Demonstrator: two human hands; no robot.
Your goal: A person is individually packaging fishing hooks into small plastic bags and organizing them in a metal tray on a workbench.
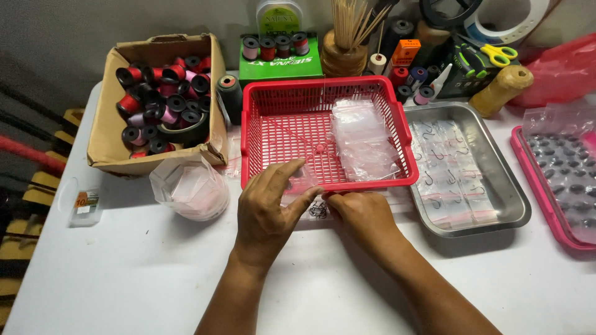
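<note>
Red plastic basket (264, 133) sits at twelve o'clock of the left hand (268, 208) and right hand (363, 214), both pinched together on a small clear bag (308, 193), steadying it over dark hooks (318, 210) on the white desk (124, 279).

A brown cardboard box (105, 133) stands at the table's far left corner. A green flat box (279, 65) sits at the far edge, an orange small box (405, 52) right of it. A small clear packet with an orange-and-green label (86, 201) lies near the left edge.
</note>
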